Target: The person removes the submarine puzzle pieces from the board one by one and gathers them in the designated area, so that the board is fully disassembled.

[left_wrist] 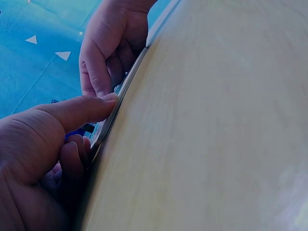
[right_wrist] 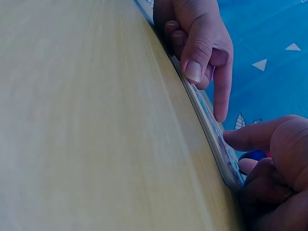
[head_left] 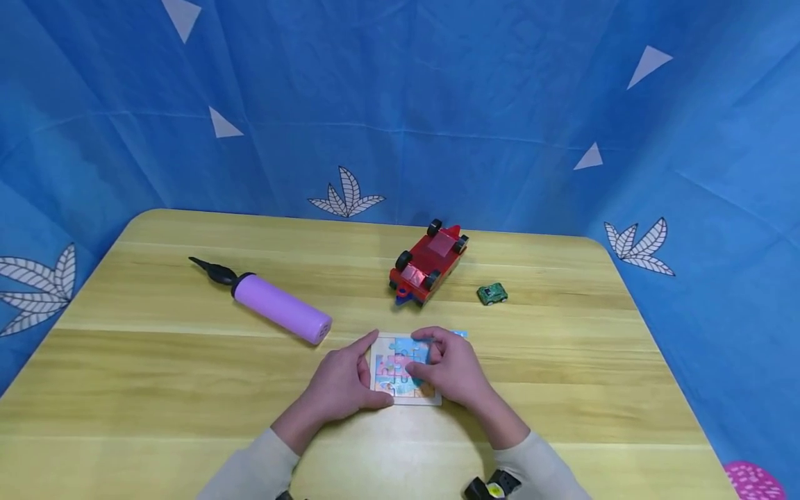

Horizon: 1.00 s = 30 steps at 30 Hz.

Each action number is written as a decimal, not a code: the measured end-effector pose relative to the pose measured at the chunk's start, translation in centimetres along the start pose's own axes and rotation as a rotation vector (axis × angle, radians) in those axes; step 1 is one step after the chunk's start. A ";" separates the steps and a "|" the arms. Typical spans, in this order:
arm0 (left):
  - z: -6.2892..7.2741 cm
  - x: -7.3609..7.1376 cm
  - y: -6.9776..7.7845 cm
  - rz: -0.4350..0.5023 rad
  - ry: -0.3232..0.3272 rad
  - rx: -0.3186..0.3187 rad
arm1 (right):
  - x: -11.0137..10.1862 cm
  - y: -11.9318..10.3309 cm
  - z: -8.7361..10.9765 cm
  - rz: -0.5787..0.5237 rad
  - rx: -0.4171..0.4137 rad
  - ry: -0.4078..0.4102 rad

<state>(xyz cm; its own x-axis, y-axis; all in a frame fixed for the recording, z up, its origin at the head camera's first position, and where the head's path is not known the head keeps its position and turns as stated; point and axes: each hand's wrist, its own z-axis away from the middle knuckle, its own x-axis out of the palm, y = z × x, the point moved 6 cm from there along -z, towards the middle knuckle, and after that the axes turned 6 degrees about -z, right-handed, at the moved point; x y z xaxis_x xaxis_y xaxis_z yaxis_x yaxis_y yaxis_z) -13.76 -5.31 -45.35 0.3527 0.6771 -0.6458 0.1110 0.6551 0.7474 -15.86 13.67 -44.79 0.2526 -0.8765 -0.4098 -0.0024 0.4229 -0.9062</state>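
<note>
A small jigsaw puzzle (head_left: 400, 382) with a white border and blue and pink pieces lies on the table between both hands. My left hand (head_left: 340, 382) grips its left side, the thumb on the lower border and the index finger along the upper left corner. Over the right part reaches my right hand (head_left: 456, 368), its thumb on the picture and its index fingertip near the top border. In the right wrist view that thumb (right_wrist: 240, 137) touches the puzzle's face (right_wrist: 204, 108), other fingers curled by the edge; I cannot tell whether they pinch a piece.
A blue bit of puzzle (head_left: 460, 333) shows beyond the right hand. Behind the puzzle, a red toy car (head_left: 431, 260) lies with its wheels up, and a small green toy car (head_left: 492, 294) stands to its right. A purple hand pump (head_left: 281, 305) lies at left on the wooden table (head_left: 562, 375).
</note>
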 end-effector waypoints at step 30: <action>0.0 -0.1 0.0 0.003 0.004 -0.010 | 0.1 0.0 -0.2 -0.049 0.036 -0.003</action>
<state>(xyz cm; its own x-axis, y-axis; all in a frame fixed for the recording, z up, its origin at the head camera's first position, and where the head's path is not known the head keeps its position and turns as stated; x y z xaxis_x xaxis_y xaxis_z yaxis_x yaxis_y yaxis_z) -13.80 -5.32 -45.27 0.3492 0.6802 -0.6446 0.1006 0.6567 0.7474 -16.07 13.55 -44.83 0.2546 -0.8956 -0.3647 0.0445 0.3876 -0.9207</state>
